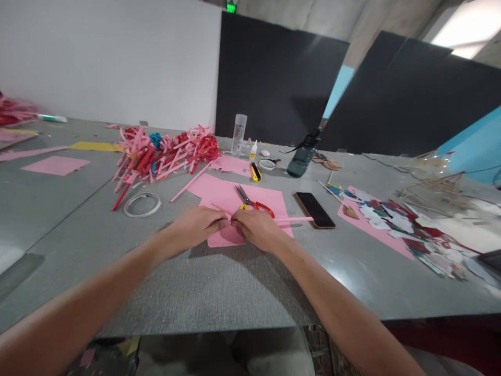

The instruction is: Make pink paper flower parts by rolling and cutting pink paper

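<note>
Over pink paper sheets (pixel 266 198) on the grey table, my two hands meet with their fingertips pinched together. My right hand (pixel 256 228) is closed on a narrow pink paper strip (pixel 295 219), whose long end sticks out to the right and crosses a phone's edge. My left hand (pixel 198 225) pinches at the same spot, on the strip's other end; the exact grip there is partly hidden by the fingers. Just beyond my right hand lie scissors (pixel 245 196) with red and yellow handles, blades half apart.
A tape roll (pixel 142 204) and a heap of pink and red paper curls (pixel 164 151) lie left. Behind are a yellow cutter (pixel 255 172), glue bottle (pixel 253 151), clear cylinder (pixel 239 134) and dark bottle (pixel 303 156). A phone (pixel 315 210) and paper scraps (pixel 399 224) lie right.
</note>
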Demonstrator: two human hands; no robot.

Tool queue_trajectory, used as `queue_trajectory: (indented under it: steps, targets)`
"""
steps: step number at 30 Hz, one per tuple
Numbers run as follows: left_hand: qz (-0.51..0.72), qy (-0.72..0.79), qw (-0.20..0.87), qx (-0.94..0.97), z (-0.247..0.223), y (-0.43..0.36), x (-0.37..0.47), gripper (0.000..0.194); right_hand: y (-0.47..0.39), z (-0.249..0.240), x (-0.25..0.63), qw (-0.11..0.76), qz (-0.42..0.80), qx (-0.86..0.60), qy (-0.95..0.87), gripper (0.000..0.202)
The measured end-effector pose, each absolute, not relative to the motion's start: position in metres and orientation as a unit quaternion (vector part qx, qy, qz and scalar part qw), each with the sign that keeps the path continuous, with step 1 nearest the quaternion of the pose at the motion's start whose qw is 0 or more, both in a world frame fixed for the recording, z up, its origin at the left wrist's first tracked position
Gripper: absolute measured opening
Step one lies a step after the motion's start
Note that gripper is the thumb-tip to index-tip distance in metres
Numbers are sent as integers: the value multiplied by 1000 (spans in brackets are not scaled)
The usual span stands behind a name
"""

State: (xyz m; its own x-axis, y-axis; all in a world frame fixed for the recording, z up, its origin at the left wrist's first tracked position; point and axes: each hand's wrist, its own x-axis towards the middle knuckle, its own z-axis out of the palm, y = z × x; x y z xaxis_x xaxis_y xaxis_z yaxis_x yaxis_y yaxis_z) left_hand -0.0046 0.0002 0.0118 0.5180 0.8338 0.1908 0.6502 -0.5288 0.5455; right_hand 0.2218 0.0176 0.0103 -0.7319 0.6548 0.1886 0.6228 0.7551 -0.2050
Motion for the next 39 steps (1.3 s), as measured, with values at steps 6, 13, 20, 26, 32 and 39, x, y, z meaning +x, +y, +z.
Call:
queue_trajectory:
  steps: [6,13,20,26,32,39]
  targets:
    - [239,422,229,844,12,-1,0,22,18,12,221,131,68,-356,-923,18]
    - [277,435,288,807,5,-2,4,15,16,14,222,151,74,-356,-919,11]
    - [273,442,259,814,5,-2,5,28,19,13,224,183,90,-347,-915,7]
    - [290,446,273,801,9,-4,6,15,19,11,224,178,83,-344,-918,10]
    - [290,449,282,796,10,-5,7,30,20,9,224,190,101,-319,-923,18]
    - [282,465,252,800,10,-4,7,35,20,10,224,220,100,-324,-915,12]
